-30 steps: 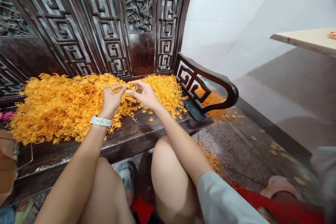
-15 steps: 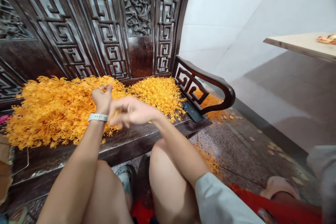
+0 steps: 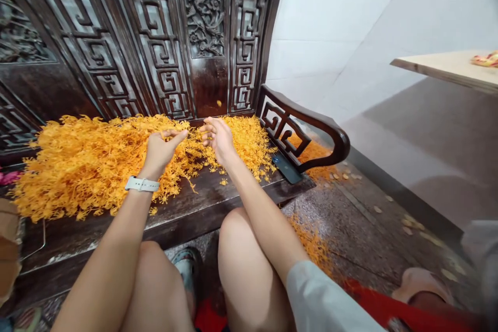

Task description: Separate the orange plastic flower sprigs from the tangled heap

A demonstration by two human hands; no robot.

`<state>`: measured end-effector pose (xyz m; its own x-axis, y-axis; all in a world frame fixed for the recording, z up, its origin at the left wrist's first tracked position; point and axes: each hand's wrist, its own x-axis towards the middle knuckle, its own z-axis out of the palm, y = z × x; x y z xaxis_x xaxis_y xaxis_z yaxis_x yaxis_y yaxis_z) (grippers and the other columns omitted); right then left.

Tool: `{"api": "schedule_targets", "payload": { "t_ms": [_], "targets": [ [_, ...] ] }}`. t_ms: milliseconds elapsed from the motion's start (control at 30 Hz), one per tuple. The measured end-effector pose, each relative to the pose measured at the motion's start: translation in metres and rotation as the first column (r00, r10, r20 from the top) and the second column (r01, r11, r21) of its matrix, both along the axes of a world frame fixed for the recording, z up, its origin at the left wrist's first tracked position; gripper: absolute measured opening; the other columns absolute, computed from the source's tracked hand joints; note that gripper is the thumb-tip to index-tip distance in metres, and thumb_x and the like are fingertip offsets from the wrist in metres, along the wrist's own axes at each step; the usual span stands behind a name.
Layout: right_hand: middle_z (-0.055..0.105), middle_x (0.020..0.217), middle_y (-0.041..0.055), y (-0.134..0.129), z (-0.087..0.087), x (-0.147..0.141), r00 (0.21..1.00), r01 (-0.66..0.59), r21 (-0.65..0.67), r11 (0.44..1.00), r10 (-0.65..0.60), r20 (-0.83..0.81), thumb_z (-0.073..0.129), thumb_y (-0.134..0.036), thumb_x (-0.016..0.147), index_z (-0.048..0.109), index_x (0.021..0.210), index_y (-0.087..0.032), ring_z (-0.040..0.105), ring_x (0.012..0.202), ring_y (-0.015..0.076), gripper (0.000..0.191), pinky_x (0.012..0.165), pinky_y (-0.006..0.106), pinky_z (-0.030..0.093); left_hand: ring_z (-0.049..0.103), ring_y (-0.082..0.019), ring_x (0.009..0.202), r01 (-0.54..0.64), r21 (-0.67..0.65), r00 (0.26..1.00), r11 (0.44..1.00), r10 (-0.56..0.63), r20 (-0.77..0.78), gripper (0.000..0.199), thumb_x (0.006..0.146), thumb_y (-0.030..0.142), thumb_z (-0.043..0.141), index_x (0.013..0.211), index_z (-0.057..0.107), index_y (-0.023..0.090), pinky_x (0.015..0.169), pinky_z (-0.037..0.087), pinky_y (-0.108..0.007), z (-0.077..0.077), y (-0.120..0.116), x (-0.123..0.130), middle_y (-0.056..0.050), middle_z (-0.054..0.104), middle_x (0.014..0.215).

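Observation:
A large tangled heap of yellow-orange plastic flower pieces (image 3: 89, 166) lies on the dark wooden bench, with a smaller, looser pile of them (image 3: 252, 140) to its right. Over the heap's right part, my left hand (image 3: 161, 150), with a pale watch band on its wrist, pinches thumb and forefinger on what looks like a yellow flower piece, hard to tell from the heap behind. My right hand (image 3: 220, 140) is beside it, over the smaller pile, fingers apart and holding nothing. Above it, one small yellow piece (image 3: 219, 104) hangs in mid-air.
The bench (image 3: 187, 218) has a carved back and a curved armrest (image 3: 338, 140). A dark phone (image 3: 287, 167) lies by the armrest. Orange bits (image 3: 311, 238) litter the floor. A cardboard box (image 3: 8, 249) stands left, a wooden board (image 3: 439, 65) juts in at right.
My right hand has swung from beside my left wrist up and right over the smaller pile, and its fingers have spread. A small yellow piece now flies above it. My left hand turned slightly.

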<state>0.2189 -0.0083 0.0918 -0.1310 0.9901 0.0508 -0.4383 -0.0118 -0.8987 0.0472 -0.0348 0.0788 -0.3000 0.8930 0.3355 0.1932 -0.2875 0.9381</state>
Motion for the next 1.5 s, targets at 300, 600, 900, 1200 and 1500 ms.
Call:
{"api": "schedule_targets", "payload": {
  "t_ms": [300,600,900,1200,1500],
  "targets": [
    [0.052,0.066,-0.0035,-0.015,0.004,0.01,0.877,-0.193,0.529,0.827,-0.097,0.47,0.069,-0.056,0.097,0.057,0.073,-0.02,0.045,0.064,0.0112,0.045,0.062,0.026,0.036,0.045,-0.011,0.055,0.341,-0.088,0.931,0.936,-0.349,-0.108,0.033,0.068,0.035,0.089,0.055,0.065,0.018,0.057,0.037,-0.027,0.007,-0.011,0.012,0.001,0.056,0.056],
    [0.046,0.062,-0.007,0.001,-0.007,0.017,0.927,-0.08,0.496,0.865,-0.119,0.356,0.071,-0.059,0.093,0.054,0.079,-0.02,0.037,0.056,0.0087,0.045,0.055,0.025,0.028,0.071,-0.021,0.075,0.284,-0.133,0.953,0.95,-0.295,-0.068,0.043,0.065,0.047,0.095,0.093,0.084,0.016,0.056,0.049,-0.027,0.012,-0.014,0.003,-0.012,0.079,0.103],
    [0.043,0.066,-0.0064,0.009,-0.01,0.024,0.932,0.27,0.339,0.901,-0.333,0.143,0.073,-0.058,0.09,0.05,0.077,-0.021,0.035,0.06,0.0082,0.046,0.057,0.025,0.029,0.066,-0.013,0.079,0.118,-0.118,0.976,0.986,-0.093,0.197,0.083,0.058,0.027,0.1,0.136,0.071,0.029,0.055,0.051,-0.019,0.01,-0.008,-0.011,-0.014,0.066,0.137],
    [0.04,0.068,-0.0072,0.006,-0.011,0.023,0.934,0.324,0.251,0.912,-0.35,0.066,0.076,-0.057,0.087,0.048,0.077,-0.022,0.033,0.061,0.0079,0.046,0.054,0.023,0.029,0.043,-0.009,0.052,0.06,-0.108,0.998,0.992,-0.059,0.013,0.04,0.071,0.05,0.091,0.087,0.076,0.017,0.045,0.035,-0.022,0.003,-0.004,-0.017,-0.003,0.063,0.073],
    [0.036,0.067,-0.0085,-0.002,0.009,0.02,0.967,0.169,0.037,0.985,-0.158,-0.201,0.086,-0.05,0.084,0.043,0.074,-0.021,0.028,0.056,0.0054,0.053,0.049,0.02,0.028,0.069,-0.025,0.075,0.049,0.05,0.974,0.998,-0.036,-0.225,0.022,0.076,0.041,0.079,0.076,0.078,0.02,0.073,0.056,-0.036,-0.001,0.008,-0.016,-0.007,0.076,0.077]
  ]
}}
